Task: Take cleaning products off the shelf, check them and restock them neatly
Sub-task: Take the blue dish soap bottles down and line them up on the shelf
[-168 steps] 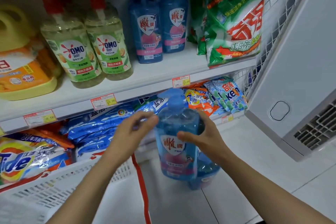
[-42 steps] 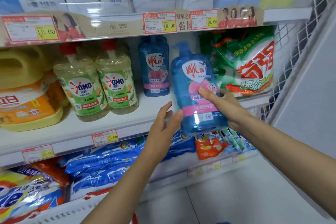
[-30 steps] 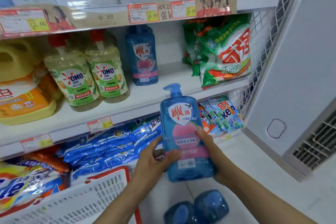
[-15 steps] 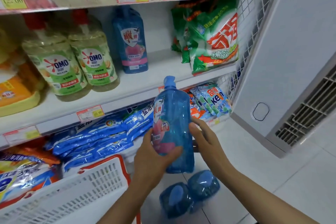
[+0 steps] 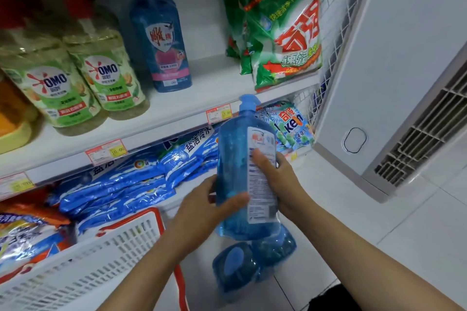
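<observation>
Two hands are wrapped round one translucent blue plastic pump bottle (image 5: 232, 154). The left hand (image 5: 202, 212) grasps its lower side with the thumb laid across it, and the right hand (image 5: 280, 179) clasps the white back label from the other side. The bottle is held upright in the air, in front of the lower shelf and above the floor.

A slip is judged the main risk. The plastic looks smooth and the bottle full, so a loosened grip during turning could drop it onto the two matching blue bottles (image 5: 235, 267) standing on the floor directly below, which could be toppled. The white slotted plastic basket with a red rim (image 5: 88, 255), just beside the left forearm, could be knocked by an elbow.

At restocking, the lone blue bottle (image 5: 161, 43) on the white middle shelf (image 5: 189, 106) could be nudged over. A gap is seen between it and the green-and-white detergent bags (image 5: 285, 40).

White floor tiles (image 5: 404, 247) are laid below, and a white cabinet with a slatted vent (image 5: 404, 58) stands at the right.
</observation>
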Motion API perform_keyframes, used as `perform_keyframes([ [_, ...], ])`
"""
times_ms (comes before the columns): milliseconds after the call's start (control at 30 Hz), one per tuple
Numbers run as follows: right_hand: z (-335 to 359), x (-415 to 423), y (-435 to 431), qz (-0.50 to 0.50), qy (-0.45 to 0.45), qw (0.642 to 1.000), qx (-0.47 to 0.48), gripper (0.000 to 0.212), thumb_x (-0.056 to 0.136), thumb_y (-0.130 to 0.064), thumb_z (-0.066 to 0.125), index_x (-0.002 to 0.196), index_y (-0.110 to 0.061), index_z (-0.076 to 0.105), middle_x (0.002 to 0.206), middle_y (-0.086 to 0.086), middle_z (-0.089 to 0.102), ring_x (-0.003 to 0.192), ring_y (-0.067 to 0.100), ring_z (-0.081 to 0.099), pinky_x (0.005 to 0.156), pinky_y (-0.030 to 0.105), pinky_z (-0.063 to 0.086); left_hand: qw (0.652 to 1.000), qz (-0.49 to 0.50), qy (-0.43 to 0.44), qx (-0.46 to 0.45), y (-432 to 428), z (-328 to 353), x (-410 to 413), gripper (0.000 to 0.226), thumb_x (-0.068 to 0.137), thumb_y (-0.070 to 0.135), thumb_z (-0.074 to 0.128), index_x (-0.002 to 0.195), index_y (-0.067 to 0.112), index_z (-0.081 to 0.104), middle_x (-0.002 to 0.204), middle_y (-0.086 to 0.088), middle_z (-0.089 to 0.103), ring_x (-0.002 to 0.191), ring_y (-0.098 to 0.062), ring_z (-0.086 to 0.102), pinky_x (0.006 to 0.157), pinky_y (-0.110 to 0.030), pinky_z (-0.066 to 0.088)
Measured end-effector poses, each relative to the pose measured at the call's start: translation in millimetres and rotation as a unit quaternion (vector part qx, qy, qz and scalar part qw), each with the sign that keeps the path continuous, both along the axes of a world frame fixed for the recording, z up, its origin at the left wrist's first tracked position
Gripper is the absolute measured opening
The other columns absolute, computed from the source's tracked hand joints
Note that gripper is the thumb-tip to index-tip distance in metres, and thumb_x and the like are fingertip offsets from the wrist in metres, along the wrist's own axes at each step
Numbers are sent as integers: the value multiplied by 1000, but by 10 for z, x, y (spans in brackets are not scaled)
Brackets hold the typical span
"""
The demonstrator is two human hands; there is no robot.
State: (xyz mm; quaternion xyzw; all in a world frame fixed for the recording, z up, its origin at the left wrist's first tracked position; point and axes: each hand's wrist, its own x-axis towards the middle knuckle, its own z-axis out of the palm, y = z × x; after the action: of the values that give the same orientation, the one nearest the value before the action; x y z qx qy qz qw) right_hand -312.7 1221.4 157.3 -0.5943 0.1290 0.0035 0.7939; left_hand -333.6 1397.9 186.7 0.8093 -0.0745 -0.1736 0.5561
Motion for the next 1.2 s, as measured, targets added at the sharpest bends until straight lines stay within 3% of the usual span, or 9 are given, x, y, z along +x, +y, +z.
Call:
perform_keyframes([
  [100,16,-40,-20,8,-4,998,-65,69,63,-51,75,120,-17,55,103,8,74,83,21,75,69,34,61,999,31,22,28,-71,-125,-2,79,55,69,76,118,27,56,107,14,68,95,-7,68,85,-34,58],
  [367,87,-150,-271,133,-14,989,-63,58,73,-45,65,129,-32,52,105,-2,75,97,14,72,83,34,60,971,82,158,-158,73,1,124,31,69,45,68,73,15,78,85,-6,77,65,-15,71,55,-26,56],
  [467,90,-177,-256,133,-8,989,-58,57,74,-42,66,127,-27,55,114,4,72,104,20,70,90,40,58,971,90,154,-160,77,-12,128,36,67,45,69,83,14,75,85,-5,77,64,-14,71,53,-23,54],
  [667,158,-102,-154,138,-31,988,-68,60,86,-62,56,140,-39,42,123,-12,67,111,9,66,85,37,57,993,120,-12,-16,35,-45,25,79,46,58,79,115,25,59,105,14,69,88,-12,70,77,-33,58],
  [767,95,-97,11,64,-56,995,-56,78,69,-42,78,134,-25,37,107,-4,71,93,11,72,73,29,59,978,87,-139,130,-44,-80,-63,80,52,57,85,117,42,42,101,32,53,92,0,61,83,-26,53],
  [833,43,-99,31,25,-61,997,-50,90,57,-37,86,132,-22,38,107,-3,70,96,14,72,78,32,59,978,54,-157,127,-40,-68,-124,75,57,63,79,118,45,39,105,33,52,95,3,59,84,-23,54],
  [1000,87,-30,-110,0,-87,995,38,99,51,-45,81,136,-15,40,128,15,64,113,37,64,94,54,54,995,-22,-78,-62,160,-13,26,44,84,54,63,123,35,59,119,13,67,107,-4,65,87,-22,52],
  [1100,85,-8,-66,38,-75,993,79,128,43,-60,90,146,-11,30,139,23,54,122,43,57,99,63,47,961,-103,100,-238,332,-252,100,63,68,63,76,118,26,67,133,-7,62,106,-15,68,98,-33,50],
  [1200,104,-32,-22,83,-92,988,94,125,48,-64,87,144,-5,35,137,25,54,119,41,59,95,55,53,952,-115,179,-220,146,-234,229,66,63,68,74,117,31,70,123,0,69,115,-21,65,99,-39,51],
])
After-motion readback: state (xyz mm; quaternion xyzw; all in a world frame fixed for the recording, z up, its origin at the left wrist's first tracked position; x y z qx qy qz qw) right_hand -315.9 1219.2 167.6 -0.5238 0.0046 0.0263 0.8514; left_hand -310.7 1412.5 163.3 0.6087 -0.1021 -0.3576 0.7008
